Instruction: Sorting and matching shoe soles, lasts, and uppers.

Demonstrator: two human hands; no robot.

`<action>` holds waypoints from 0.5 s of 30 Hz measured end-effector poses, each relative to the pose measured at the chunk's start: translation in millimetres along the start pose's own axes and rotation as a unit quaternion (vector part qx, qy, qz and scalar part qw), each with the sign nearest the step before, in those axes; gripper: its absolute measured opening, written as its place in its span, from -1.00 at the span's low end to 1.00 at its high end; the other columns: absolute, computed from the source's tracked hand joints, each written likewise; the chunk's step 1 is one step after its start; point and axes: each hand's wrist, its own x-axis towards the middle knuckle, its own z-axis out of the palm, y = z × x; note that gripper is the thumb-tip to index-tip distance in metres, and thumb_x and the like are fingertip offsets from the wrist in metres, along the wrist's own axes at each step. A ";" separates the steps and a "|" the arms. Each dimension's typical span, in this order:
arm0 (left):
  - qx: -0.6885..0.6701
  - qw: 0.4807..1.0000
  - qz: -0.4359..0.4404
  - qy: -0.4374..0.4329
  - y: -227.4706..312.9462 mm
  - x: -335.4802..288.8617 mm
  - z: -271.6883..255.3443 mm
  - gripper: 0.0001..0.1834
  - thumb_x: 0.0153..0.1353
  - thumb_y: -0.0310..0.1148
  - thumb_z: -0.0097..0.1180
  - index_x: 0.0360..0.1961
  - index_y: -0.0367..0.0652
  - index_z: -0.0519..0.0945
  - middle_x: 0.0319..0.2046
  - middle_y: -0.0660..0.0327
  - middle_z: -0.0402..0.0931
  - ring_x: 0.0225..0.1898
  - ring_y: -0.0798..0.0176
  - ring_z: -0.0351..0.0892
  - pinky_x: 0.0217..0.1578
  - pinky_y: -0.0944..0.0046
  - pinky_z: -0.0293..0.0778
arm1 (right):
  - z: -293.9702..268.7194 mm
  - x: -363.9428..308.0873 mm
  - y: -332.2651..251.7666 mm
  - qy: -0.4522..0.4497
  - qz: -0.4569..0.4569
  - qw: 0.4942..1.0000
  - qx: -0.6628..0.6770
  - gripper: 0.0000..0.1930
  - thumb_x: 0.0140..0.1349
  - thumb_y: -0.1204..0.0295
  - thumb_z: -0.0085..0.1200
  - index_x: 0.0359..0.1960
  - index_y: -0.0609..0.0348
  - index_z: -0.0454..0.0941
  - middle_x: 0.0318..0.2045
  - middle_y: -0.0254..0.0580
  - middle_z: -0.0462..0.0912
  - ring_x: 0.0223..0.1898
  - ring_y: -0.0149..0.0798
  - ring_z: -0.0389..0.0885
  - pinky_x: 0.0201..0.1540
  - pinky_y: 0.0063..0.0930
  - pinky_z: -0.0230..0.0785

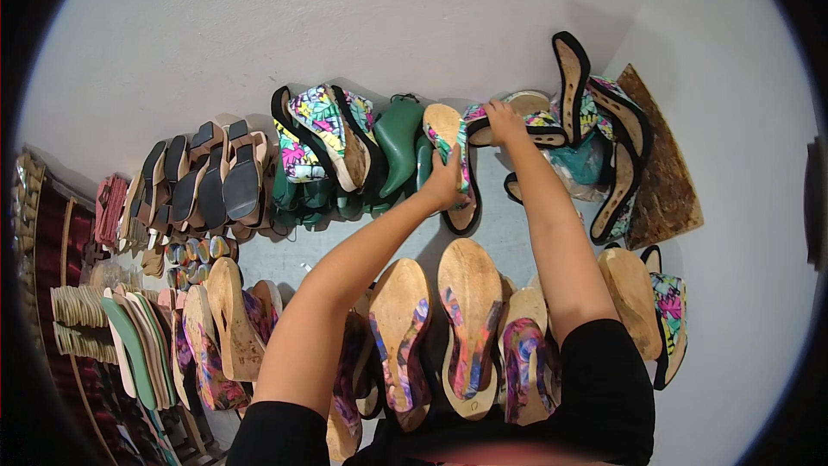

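My left hand (445, 183) is closed round a floral-patterned wedge sole (442, 125) with a tan face, held upright at the middle of the table. Under it lies another black-edged sole (466, 216). Slightly farther right, my right hand (505, 122) has its fingers over a floral wedge with a black rim (543, 132), which lies on its side. Beside my left hand, green shoe lasts (399, 142) and black-rimmed floral wedges (323, 134) stand against the wall. More black-rimmed wedges (621, 108) are heaped to the right of my right hand.
Nearer me stands a row of wooden-faced floral wedges (470, 285). Black-soled sandals (244, 185) lean at the back left, beside stacked sole pieces (129, 341). A brown stained board (660, 164) leans on the right wall, near a teal plastic bag (580, 166).
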 end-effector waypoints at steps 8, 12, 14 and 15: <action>0.001 0.999 -0.019 -0.036 7.1 1.1 -10.0 0.26 -0.46 -0.37 0.45 0.24 -0.17 -0.18 0.05 -0.52 -0.09 0.08 -0.39 0.11 0.06 0.09 0.23 | 15.1 29.2 17.4 -0.048 0.007 0.997 -0.057 -0.30 -0.30 0.51 0.24 0.02 -0.01 0.27 0.08 -0.25 0.25 0.18 -0.19 0.13 0.12 -0.10 0.08; 0.001 0.998 -0.035 -0.051 11.8 1.4 -12.2 0.24 -0.43 -0.39 0.43 0.24 -0.14 -0.18 0.05 -0.51 -0.08 0.08 -0.39 0.11 0.05 0.08 0.23 | 6.7 39.6 17.5 -0.119 0.023 0.988 -0.099 -0.09 -0.53 0.35 0.37 0.06 0.02 0.24 0.09 -0.10 0.21 0.20 -0.16 0.05 0.15 -0.11 -0.02; 0.006 0.999 -0.025 -0.043 9.8 2.2 -10.3 0.23 -0.43 -0.39 0.43 0.24 -0.14 -0.18 0.06 -0.51 -0.08 0.08 -0.38 0.11 0.06 0.08 0.23 | 7.9 44.1 18.6 -0.134 0.022 0.978 -0.160 -0.09 -0.54 0.33 0.37 0.05 0.07 0.25 0.10 -0.04 0.19 0.21 -0.12 0.03 0.17 -0.10 -0.06; 0.004 0.999 -0.031 -0.041 10.0 1.2 -12.8 0.24 -0.43 -0.39 0.43 0.24 -0.13 -0.18 0.06 -0.50 -0.08 0.08 -0.38 0.11 0.06 0.08 0.23 | 5.8 46.1 15.4 -0.140 0.019 0.977 -0.162 -0.14 -0.48 0.31 0.34 0.05 0.13 0.25 0.10 0.00 0.18 0.22 -0.11 0.00 0.20 -0.06 -0.14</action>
